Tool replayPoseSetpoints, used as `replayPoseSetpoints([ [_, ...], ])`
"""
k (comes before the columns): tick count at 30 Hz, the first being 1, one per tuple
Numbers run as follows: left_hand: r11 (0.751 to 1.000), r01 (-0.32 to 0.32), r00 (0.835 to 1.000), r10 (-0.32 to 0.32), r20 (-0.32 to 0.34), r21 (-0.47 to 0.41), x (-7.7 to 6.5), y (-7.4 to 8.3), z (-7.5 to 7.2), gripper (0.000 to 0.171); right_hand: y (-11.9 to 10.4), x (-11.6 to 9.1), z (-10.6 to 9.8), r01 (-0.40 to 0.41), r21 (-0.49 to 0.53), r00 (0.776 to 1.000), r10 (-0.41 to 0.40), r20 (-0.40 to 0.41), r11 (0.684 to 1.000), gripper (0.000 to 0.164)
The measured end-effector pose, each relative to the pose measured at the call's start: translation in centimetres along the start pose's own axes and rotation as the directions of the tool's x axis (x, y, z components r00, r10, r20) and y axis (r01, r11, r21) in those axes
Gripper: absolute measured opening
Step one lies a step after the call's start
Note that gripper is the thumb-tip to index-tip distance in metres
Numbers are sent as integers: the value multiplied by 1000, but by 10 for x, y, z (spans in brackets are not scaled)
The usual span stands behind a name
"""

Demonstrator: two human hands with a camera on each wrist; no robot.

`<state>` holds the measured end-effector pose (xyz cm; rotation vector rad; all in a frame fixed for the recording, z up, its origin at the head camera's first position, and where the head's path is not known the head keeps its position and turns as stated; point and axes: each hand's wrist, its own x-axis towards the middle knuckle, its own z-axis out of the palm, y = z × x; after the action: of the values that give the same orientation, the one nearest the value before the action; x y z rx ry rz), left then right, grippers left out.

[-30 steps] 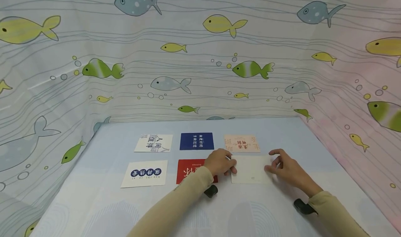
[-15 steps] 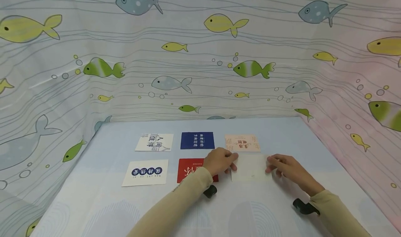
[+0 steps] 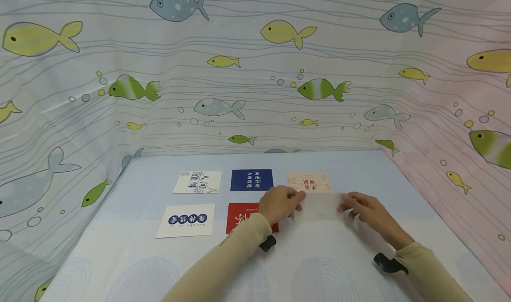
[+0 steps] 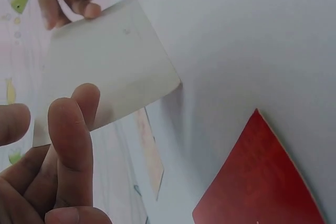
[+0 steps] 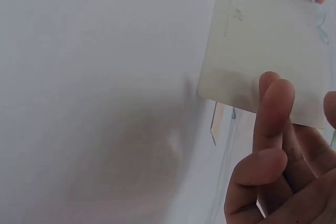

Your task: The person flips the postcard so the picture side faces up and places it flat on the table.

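Observation:
A plain off-white card (image 3: 319,207) is tilted up off the table, with small faint print on the side facing me. My left hand (image 3: 280,205) pinches its left edge near the upper corner. On the opposite edge, my right hand (image 3: 371,214) pinches it between thumb and fingers. In the left wrist view the card (image 4: 105,66) spans between both hands, and its lower corner hangs free. The right wrist view has the card (image 5: 262,40) above my right fingers (image 5: 277,103). Its other face is hidden. Partly behind my left hand lies a red card (image 3: 239,215).
A peach card (image 3: 307,180), a navy card (image 3: 251,180) and a white card (image 3: 199,182) with large characters form the back row. A white card with blue circles (image 3: 185,221) lies front left. A fish-patterned curtain (image 3: 255,115) encloses the light blue table (image 3: 139,266).
The off-white card lay flat with my right fingers loose beside it. Now both hands grip it, and its near edge has risen off the table. The other cards stay put.

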<state>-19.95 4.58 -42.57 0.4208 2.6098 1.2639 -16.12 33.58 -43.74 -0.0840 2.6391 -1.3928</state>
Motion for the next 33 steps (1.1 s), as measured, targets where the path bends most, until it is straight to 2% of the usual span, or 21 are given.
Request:
replayPoseSetpoints([
  [6,1000,-8,1000,8,-3,-7,-2,0,0,40,1,-3,2,45,29,999,-45,-4,999,48],
  [16,997,-80,996,80,-38,3,-8,1,-3,36,1,-4,2,98,15,995,-97,-8,995,45],
  [22,995,-98,995,98,-3,23,-12,1,-4,34,2,-7,2,95,2,995,-95,-10,995,48],
  [33,991,-124,991,120,59,57,-16,-6,0,32,7,-10,0,64,-55,997,-62,47,996,47],
])
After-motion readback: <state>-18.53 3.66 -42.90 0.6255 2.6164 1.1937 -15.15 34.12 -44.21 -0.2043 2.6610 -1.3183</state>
